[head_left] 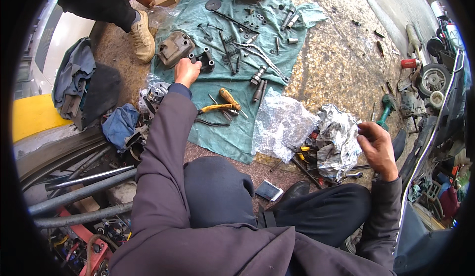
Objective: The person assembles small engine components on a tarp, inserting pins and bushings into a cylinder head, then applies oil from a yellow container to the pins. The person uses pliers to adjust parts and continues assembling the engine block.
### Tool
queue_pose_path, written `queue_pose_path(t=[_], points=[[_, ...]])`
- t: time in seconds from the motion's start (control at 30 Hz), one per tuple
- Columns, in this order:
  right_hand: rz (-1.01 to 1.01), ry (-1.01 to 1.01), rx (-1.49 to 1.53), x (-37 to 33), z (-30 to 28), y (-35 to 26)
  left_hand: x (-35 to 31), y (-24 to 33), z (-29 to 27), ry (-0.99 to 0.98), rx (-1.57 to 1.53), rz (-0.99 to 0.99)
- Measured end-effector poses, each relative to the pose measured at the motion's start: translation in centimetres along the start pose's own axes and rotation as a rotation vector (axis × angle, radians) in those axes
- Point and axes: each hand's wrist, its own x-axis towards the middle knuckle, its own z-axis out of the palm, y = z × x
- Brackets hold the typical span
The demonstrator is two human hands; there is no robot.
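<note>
The left hand [188,72] is at the black metal bracket [204,58] on the green cloth [220,142], beside a grimy metal cover [174,50]; I cannot tell whether its curled fingers grip it. The right hand [380,150] is half-curled at the crumpled silver foil [337,142] (its hold is unclear too). The chain [271,64] and other engine parts lie spread out; dismantling looks well along, reassembly not evident.
</note>
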Motion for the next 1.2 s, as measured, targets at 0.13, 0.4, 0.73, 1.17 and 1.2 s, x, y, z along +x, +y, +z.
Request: queue_pose_path(t=[0.13,0.4,0.73,1.17,1.2], points=[[-0.251,-0.169,-0.183,1.2,2.1,-4.2,-0.9,1.2,-1.1,0.127,-0.067,0.013],[-0.165,-0.358,-0.204,3.3,5.2,-4.6,-6.7,2.1,-7.2,-0.436,-1.404,-0.183],[-0.351,-0.449,-0.281,15.3,16.3,-6.3,-12.0,0.3,-7.2,-0.507,-1.594,-0.356],[-0.397,-0.025,-0.292,25.9,32.2,-7.8,-15.0,1.3,-9.7,-0.163,-1.209,0.028],[-0.415,0.001,-0.285,26.0,32.5,-7.7,-15.2,1.4,-10.0,-0.180,-1.170,0.022]])
